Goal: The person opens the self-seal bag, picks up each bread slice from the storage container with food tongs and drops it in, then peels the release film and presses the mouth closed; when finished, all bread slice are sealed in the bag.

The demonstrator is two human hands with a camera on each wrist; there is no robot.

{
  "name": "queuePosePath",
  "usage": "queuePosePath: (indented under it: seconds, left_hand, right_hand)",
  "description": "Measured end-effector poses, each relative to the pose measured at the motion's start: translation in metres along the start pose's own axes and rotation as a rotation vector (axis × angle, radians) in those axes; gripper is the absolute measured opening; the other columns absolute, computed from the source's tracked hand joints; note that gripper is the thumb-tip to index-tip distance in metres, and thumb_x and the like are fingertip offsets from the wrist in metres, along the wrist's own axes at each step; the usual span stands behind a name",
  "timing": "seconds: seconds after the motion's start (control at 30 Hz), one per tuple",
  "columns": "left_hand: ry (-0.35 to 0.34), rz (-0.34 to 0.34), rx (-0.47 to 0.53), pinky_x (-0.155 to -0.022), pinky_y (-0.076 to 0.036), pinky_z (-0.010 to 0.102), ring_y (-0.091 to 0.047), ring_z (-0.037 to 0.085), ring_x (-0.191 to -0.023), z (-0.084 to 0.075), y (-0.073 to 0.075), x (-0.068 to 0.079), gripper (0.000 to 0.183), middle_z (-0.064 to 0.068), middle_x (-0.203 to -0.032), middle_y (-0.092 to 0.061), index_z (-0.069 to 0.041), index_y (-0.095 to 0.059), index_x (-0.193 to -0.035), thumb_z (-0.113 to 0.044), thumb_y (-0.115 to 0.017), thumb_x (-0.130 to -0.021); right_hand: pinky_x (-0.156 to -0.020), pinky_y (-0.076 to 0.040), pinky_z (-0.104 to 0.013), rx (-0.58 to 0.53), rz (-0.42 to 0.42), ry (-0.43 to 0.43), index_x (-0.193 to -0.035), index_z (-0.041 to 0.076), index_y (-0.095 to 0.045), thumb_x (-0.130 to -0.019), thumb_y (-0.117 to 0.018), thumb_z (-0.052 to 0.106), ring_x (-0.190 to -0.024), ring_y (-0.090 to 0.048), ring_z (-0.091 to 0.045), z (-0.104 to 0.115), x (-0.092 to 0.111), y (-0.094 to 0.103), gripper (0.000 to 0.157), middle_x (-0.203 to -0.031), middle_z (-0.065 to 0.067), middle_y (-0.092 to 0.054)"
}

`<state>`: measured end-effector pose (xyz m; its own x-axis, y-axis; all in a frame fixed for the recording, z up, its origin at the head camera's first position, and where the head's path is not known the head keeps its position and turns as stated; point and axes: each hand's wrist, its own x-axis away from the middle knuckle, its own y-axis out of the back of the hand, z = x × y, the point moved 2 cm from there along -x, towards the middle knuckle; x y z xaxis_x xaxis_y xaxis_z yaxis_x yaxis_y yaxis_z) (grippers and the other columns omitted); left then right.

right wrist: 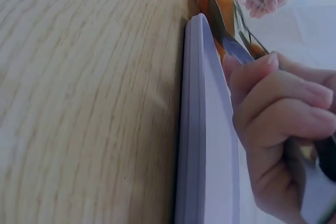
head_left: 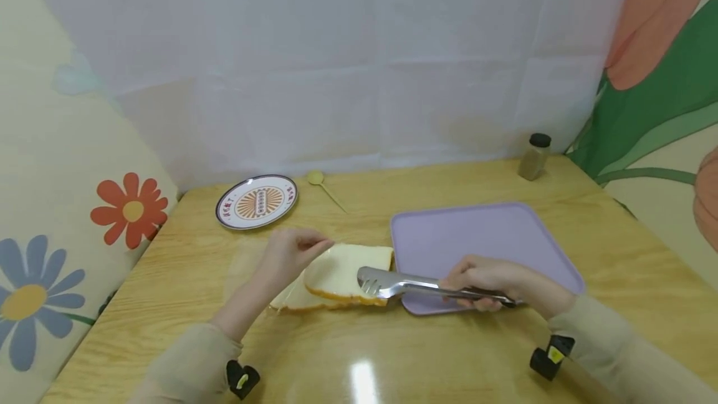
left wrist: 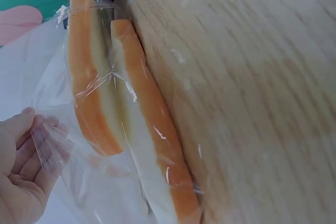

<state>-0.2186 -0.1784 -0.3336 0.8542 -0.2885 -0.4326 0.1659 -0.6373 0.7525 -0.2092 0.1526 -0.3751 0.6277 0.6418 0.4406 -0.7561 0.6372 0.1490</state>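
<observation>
Upper bread slice, between both hands

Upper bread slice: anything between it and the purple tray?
No loose object visible in between; just the raised rim of the purple tray. The clear bag, pinched by the left hand, covers part of the upper bread slice and might drag on it. The tongs in the right hand reach its tray-side end.

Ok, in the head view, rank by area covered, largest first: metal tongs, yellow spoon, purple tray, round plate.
1. Purple tray
2. Round plate
3. Metal tongs, partly covered
4. Yellow spoon
</observation>
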Motion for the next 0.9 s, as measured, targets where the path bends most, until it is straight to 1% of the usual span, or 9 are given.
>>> queuePosePath:
  seconds: [0.07,0.13,0.2,0.3,0.37,0.53,0.63,0.77,0.9]
  left_hand:
    - [0.0,0.026,0.006,-0.06,-0.053,0.019,-0.068,0.012,-0.069,0.0003,0.0001,0.0,0.007,0.005,-0.078,-0.074,-0.008,-0.076,-0.081,-0.014,-0.072,-0.083]
    - [-0.02,0.05,0.014,-0.061,-0.055,0.02,-0.069,0.014,-0.07,0.0007,-0.0001,0.0001,0.007,0.006,-0.08,-0.074,-0.007,-0.076,-0.083,-0.013,-0.072,-0.083]
    - [-0.056,0.065,0.005,-0.063,-0.056,0.021,-0.07,0.015,-0.072,0.0014,-0.0004,0.0,0.006,0.006,-0.081,-0.074,-0.007,-0.076,-0.085,-0.011,-0.072,-0.082]
    - [-0.127,0.062,-0.023,-0.064,-0.057,0.024,-0.071,0.016,-0.073,0.0019,-0.001,0.0003,0.007,0.006,-0.082,-0.074,-0.007,-0.075,-0.087,-0.009,-0.072,-0.081]
    - [-0.158,0.063,-0.039,-0.064,-0.058,0.024,-0.071,0.016,-0.072,0.0018,-0.0014,0.0009,0.006,0.006,-0.081,-0.074,-0.007,-0.075,-0.086,-0.008,-0.072,-0.081]
    - [-0.171,0.096,-0.02,-0.065,-0.058,0.022,-0.071,0.018,-0.072,0.0003,-0.0025,0.0015,0.004,0.007,-0.08,-0.074,-0.006,-0.074,-0.083,-0.005,-0.072,-0.08]
    - [-0.184,0.112,-0.036,-0.064,-0.057,0.02,-0.071,0.016,-0.07,0.0002,-0.0038,0.0012,0.003,0.006,-0.078,-0.073,-0.006,-0.072,-0.08,-0.007,-0.074,-0.078]
    - [-0.232,0.092,-0.076,-0.061,-0.056,0.017,-0.069,0.012,-0.065,-0.001,-0.005,0.0004,0.008,0.003,-0.073,-0.072,-0.009,-0.07,-0.076,-0.013,-0.077,-0.076]
    - [-0.25,0.053,-0.068,-0.054,-0.052,0.015,-0.065,0.008,-0.058,-0.0027,-0.0036,0.0004,0.008,0.002,-0.069,-0.071,-0.009,-0.071,-0.074,-0.014,-0.075,-0.078]
  right_hand:
    - [-0.03,-0.028,-0.016,0.016,-0.015,0.016,-0.093,-0.008,-0.064,-0.092,-0.057,0.028,-0.033,-0.035,-0.002,0.0004,-0.0019,-0.0007,0.036,-0.053,0.003,-0.052]
    - [-0.031,-0.029,-0.016,0.016,-0.019,0.024,-0.094,-0.009,-0.064,-0.093,-0.056,0.027,-0.033,-0.035,-0.002,0.0006,-0.0027,-0.0005,0.036,-0.054,0.003,-0.052]
    - [-0.031,-0.029,-0.016,-0.005,-0.011,0.024,-0.097,-0.01,-0.063,-0.093,-0.056,0.026,-0.034,-0.034,-0.002,0.0005,-0.0031,0.0003,0.036,-0.054,0.003,-0.052]
    - [-0.031,-0.028,-0.016,-0.052,0.015,0.009,-0.1,-0.011,-0.061,-0.094,-0.055,0.026,-0.034,-0.033,-0.001,0.0004,-0.0033,0.0022,0.038,-0.055,0.004,-0.051]
    - [-0.031,-0.028,-0.016,-0.075,0.031,0.0,-0.101,-0.01,-0.06,-0.094,-0.055,0.027,-0.035,-0.033,-0.001,0.0002,-0.0039,0.0032,0.038,-0.056,0.004,-0.052]
    - [-0.032,-0.029,-0.016,-0.091,0.053,-0.003,-0.101,-0.009,-0.062,-0.094,-0.055,0.027,-0.035,-0.033,-0.001,-0.0008,-0.0039,0.0057,0.037,-0.058,0.003,-0.054]
    - [-0.032,-0.029,-0.016,-0.095,0.064,-0.001,-0.101,-0.009,-0.061,-0.094,-0.055,0.027,-0.035,-0.033,-0.001,-0.0014,-0.0042,0.0066,0.037,-0.058,0.003,-0.053]
    - [-0.032,-0.03,-0.015,-0.098,0.082,0.002,-0.101,-0.008,-0.062,-0.094,-0.055,0.028,-0.035,-0.034,-0.001,-0.0008,-0.0044,0.0069,0.038,-0.058,0.004,-0.053]
    - [-0.031,-0.029,-0.015,-0.096,0.08,-0.002,-0.099,-0.007,-0.062,-0.094,-0.055,0.029,-0.035,-0.034,-0.001,0.0003,-0.0048,0.0069,0.037,-0.057,0.004,-0.053]
